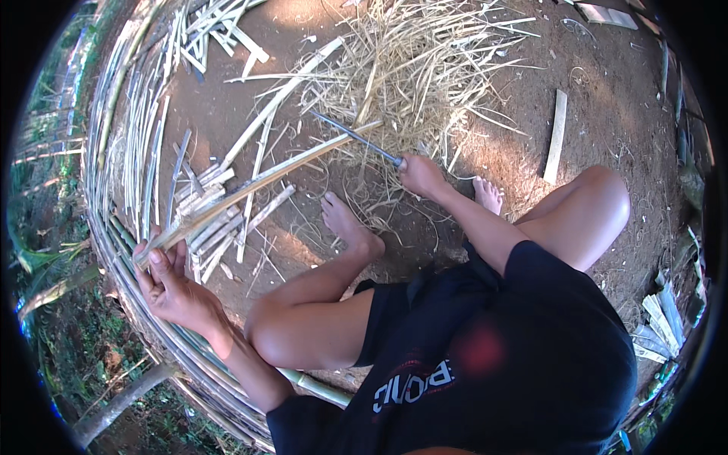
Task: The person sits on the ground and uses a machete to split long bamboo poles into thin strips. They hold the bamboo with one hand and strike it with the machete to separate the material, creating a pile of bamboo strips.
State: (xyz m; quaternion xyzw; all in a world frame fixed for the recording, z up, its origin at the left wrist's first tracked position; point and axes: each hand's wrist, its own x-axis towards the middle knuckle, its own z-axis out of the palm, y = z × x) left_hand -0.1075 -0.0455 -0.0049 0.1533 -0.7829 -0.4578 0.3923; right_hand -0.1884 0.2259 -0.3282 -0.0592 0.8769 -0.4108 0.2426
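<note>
Gripping bamboo strip point(303, 158) and knife point(371, 145), hands point(176, 292) point(423, 177) sit apart.

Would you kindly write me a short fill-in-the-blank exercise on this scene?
The hand holding the long pale strip is the person's ____ one.
The other hand grips a slim knife whose blade crosses the ____.
The tangled heap of shavings lies nearest the picture's ____ edge.
The number of bare feet in view is ____.

Missing words: left; strip; top; two.
</note>
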